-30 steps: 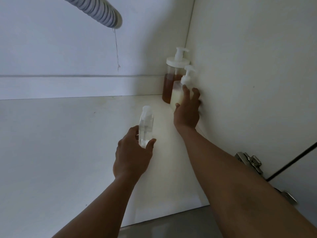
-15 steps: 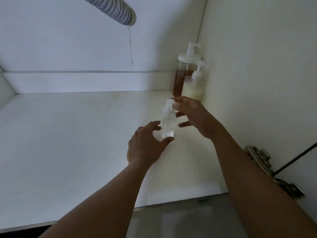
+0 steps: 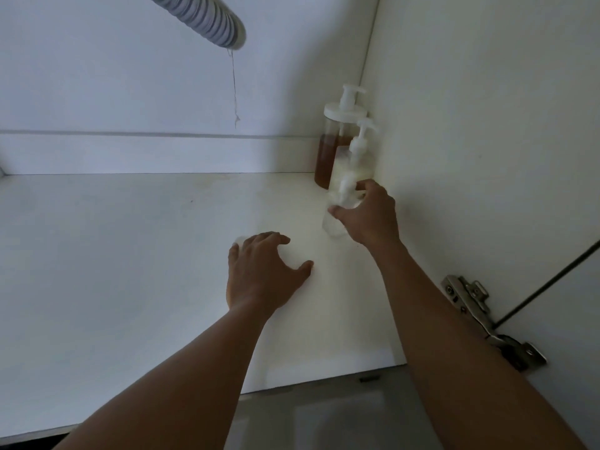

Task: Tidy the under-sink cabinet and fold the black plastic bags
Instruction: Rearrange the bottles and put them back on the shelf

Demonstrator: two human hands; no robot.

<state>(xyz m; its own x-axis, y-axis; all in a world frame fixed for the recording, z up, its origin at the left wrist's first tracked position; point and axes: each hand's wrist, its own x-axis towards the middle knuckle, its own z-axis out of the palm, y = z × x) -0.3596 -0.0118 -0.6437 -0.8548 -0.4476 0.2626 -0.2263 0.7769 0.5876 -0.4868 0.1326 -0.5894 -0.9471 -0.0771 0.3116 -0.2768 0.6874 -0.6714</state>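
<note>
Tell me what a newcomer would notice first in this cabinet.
The right hand grips a small clear bottle by the right wall, just in front of an amber bottle and a milky bottle in the back corner. The left hand is open over the white cabinet floor. A grey ribbed hose juts in at the top.
</note>
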